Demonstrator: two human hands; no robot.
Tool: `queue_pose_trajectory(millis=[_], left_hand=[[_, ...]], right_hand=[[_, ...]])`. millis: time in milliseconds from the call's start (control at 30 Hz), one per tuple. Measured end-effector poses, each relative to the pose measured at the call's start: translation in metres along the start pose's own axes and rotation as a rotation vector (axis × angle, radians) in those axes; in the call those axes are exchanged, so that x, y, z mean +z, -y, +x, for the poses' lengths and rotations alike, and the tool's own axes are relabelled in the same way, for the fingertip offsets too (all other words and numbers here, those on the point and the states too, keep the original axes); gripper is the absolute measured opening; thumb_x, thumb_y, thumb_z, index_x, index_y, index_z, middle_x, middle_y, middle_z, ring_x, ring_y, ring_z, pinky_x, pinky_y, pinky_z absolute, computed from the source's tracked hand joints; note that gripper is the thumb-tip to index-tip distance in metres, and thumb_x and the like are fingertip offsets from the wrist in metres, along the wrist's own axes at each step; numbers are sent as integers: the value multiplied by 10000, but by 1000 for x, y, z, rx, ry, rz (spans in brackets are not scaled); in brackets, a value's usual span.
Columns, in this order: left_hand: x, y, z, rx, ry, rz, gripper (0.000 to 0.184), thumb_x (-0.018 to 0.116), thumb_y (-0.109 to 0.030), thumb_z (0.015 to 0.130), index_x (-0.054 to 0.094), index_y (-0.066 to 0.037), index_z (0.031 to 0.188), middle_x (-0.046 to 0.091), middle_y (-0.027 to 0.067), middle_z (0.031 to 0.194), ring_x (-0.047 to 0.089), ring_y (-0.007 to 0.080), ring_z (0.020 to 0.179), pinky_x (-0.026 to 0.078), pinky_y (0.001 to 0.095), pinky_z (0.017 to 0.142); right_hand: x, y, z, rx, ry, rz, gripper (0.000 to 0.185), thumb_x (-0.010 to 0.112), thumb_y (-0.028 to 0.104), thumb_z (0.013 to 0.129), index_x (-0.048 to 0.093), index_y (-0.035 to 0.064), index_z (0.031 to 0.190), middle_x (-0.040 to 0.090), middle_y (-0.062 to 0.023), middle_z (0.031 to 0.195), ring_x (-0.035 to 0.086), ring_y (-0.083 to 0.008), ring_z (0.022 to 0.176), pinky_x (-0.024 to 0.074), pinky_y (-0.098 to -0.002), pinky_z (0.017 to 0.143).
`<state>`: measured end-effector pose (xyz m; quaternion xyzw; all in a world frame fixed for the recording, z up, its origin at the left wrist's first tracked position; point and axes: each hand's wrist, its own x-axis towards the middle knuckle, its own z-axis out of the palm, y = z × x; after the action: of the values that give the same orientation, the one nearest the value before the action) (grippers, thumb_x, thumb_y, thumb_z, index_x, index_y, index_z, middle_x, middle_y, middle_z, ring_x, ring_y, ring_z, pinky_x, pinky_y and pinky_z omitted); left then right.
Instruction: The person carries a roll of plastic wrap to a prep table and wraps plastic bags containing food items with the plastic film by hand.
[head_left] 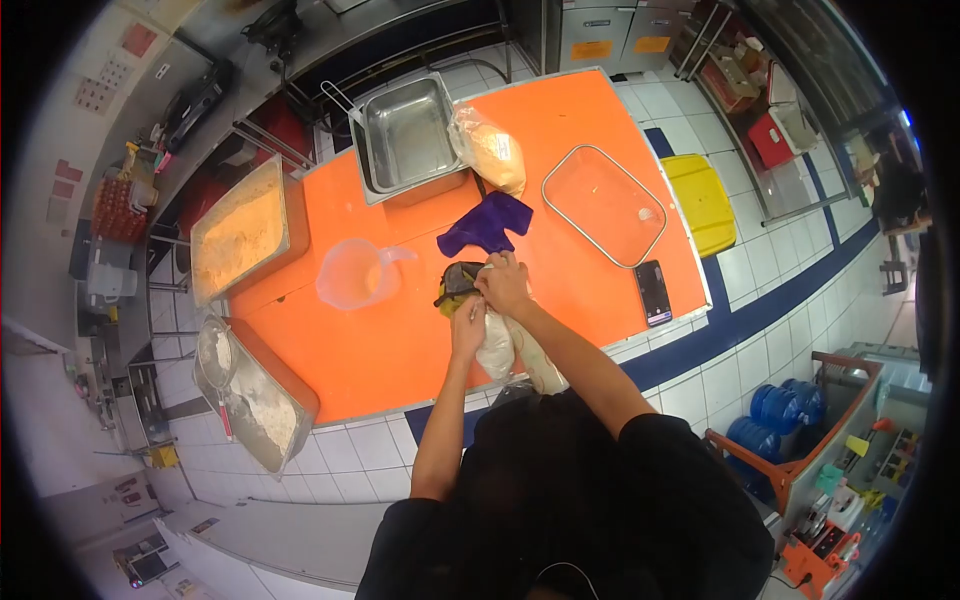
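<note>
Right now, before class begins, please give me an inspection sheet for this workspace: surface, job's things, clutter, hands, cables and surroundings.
Surface: orange tabletop, partly covered.
Job's things: dark-and-yellow bag; pale bag beside it.
Clutter: purple cloth-like item, phone, clear jug, metal pan.
Hands: left hand and right hand at the dark-and-yellow bag; fingers partly hidden.
Cables: white cord-like curve against the black shirt.
Surroundings: tiled floor, yellow plastic item, blue bottles.

Both hands close together
</note>
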<state>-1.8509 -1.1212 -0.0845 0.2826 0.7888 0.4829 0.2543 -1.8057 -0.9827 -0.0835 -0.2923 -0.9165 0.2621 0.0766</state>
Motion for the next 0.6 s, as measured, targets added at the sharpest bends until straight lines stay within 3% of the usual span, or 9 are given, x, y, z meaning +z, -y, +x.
queue_pose_trajectory(millis=[133, 267, 600], left_hand=[[6, -7, -16, -3, -111, -27, 251, 590, -213, 1024, 694, 14, 1043, 707, 166, 878, 673, 232, 809, 502, 341, 753], [2, 10, -18, -81, -72, -201, 241, 601, -197, 1022, 702, 21, 1039, 717, 149, 889, 676, 222, 822, 504, 337, 761], [11, -28, -64, 152, -229, -57, 168, 644, -131, 991, 708, 24, 994, 717, 139, 958, 682, 236, 859, 521, 353, 793]], right_hand=[[5, 6, 0, 32, -120, -43, 219, 761, 413, 830, 802, 198, 835, 605, -15, 1166, 447, -301, 1273, 403, -564, 943], [0, 11, 1, 14, -160, -45, 259, 745, 418, 861, 804, 169, 826, 617, -21, 1124, 470, -289, 1236, 396, -560, 945], [6, 13, 22, 207, -190, 2, 472, 648, 488, 951, 790, 89, 743, 682, -62, 954, 569, -296, 1089, 422, -558, 926]])
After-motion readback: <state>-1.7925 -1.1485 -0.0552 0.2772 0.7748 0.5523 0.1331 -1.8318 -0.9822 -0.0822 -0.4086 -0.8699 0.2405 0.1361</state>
